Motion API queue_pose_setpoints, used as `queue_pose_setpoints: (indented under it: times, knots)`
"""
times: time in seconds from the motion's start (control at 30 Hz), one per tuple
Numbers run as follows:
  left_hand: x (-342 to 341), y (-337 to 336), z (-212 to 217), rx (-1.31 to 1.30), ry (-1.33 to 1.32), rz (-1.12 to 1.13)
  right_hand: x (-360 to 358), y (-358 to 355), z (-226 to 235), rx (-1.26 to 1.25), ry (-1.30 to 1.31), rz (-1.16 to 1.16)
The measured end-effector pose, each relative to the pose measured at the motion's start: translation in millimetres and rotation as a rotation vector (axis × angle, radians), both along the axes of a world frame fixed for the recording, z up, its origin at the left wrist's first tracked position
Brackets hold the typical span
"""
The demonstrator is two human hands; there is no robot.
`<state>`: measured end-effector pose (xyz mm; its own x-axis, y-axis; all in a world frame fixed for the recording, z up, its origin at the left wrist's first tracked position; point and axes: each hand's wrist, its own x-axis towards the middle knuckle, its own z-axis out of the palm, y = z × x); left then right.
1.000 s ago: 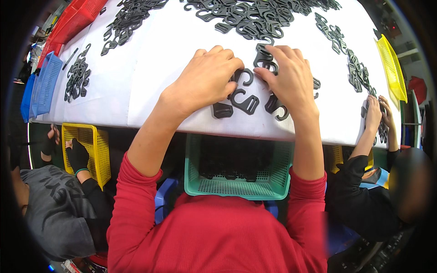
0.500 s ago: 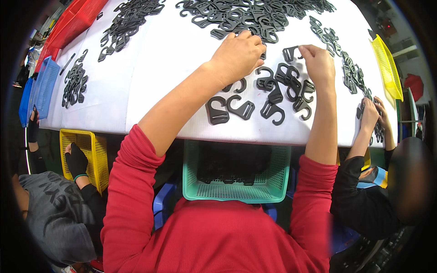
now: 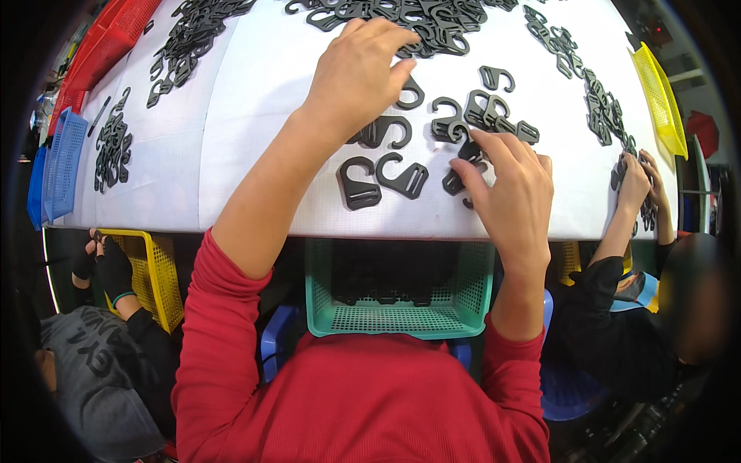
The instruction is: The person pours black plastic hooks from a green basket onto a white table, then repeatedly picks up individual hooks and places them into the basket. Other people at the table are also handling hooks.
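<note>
My left hand (image 3: pixel 359 73) hovers at the near edge of a big pile of black plastic hooks (image 3: pixel 440 19), thumb and fingers apart and nothing visible between them. Lower right, my right hand (image 3: pixel 515 189) has thumb and forefinger closed around the sides of a black plastic hook (image 3: pixel 468 151) in a loose cluster; its palm hides part of that cluster. A single hook (image 3: pixel 489 77) lies above the cluster. Left of the right hand, two hooks (image 3: pixel 360 193) rest side by side, with a few more under my left wrist. Each hook has a slotted base and a curved arm.
The white-covered table (image 3: pixel 262 147) also bears smaller hook heaps (image 3: pixel 116 154) at left and a chain of hooks (image 3: pixel 602 108) at right. A green basket (image 3: pixel 401 332) with black pieces sits before me. Co-workers' hands (image 3: pixel 634 185) are at both sides, among yellow, blue and red baskets.
My right hand has let go of the single hook and moved down to the cluster. My left hand has shifted up and left, its fingers opening. The left co-worker's hands have moved together.
</note>
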<state>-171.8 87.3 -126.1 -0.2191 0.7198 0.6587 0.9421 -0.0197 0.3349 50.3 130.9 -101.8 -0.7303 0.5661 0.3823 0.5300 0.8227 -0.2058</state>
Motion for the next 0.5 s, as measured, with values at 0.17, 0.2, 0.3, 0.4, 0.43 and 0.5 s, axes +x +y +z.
queue_pose_setpoints:
  times: [0.17,0.2,0.3,0.4,0.43,0.5]
  knots:
    - [19,-7,13,-0.266,0.063,-0.394,9,12,-2,-0.075,0.166,-0.109]
    - [22,-8,12,-0.284,0.097,-0.394,11,15,0,-0.218,0.171,-0.169]
    - [23,-8,9,-0.262,0.155,-0.398,12,18,4,-0.480,0.172,-0.242]
    - [20,-4,14,-0.275,-0.086,-0.326,12,22,2,-0.337,0.151,-0.160]
    - [19,-1,14,-0.136,-0.100,-0.290,11,26,5,-0.254,0.154,-0.154]
    - [20,-5,19,-0.290,-0.357,-0.222,10,37,10,-0.135,0.133,-0.144]
